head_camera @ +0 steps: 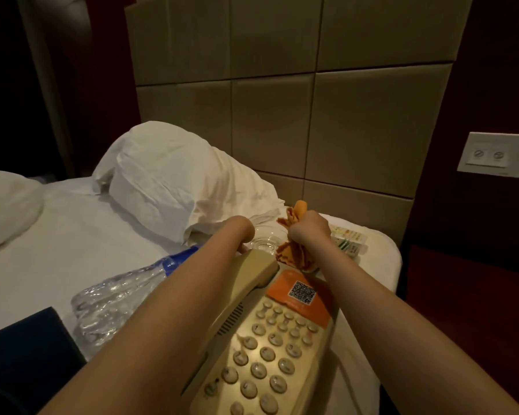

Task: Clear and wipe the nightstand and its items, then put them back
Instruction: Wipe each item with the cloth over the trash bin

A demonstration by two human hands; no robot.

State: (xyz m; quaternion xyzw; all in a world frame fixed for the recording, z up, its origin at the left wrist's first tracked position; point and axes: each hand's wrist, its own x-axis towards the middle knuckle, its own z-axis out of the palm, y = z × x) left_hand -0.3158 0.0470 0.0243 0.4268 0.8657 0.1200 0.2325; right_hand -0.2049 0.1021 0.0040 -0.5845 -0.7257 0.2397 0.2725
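Beige telephone flat on the white sheet of the bed, keypad up, nearest of all to the camera. Handset seated in the cradle along the telephone's left side. Orange label with a QR code above the keys.

Both bare forearms stretched out over the telephone. Left hand just past the far end of the handset, wrist bent down, fingers hidden behind wrist and handset. Impossible to tell how far open, or whether holding anything. Right hand just beyond the telephone's far right corner, closed in a fist round an orange cloth. Folds spilling out above and below the fist, the lower ones reaching down to the telephone's far edge.

Clear glass dish just beyond the telephone's far end, between the two hands, close against the cloth. Printed card beyond the telephone and to its right, partly hidden by the right hand. Clear plastic bottle with a blue label, on its side on the sheet just left of the telephone, partly under the left forearm. Dark flat object farther left of the telephone, too dim to identify.

White pillow well beyond the telephone, against the padded headboard. Part of a second pillow far off to the telephone's left. Pale switch plate on the dark wall, beyond the telephone to the right.
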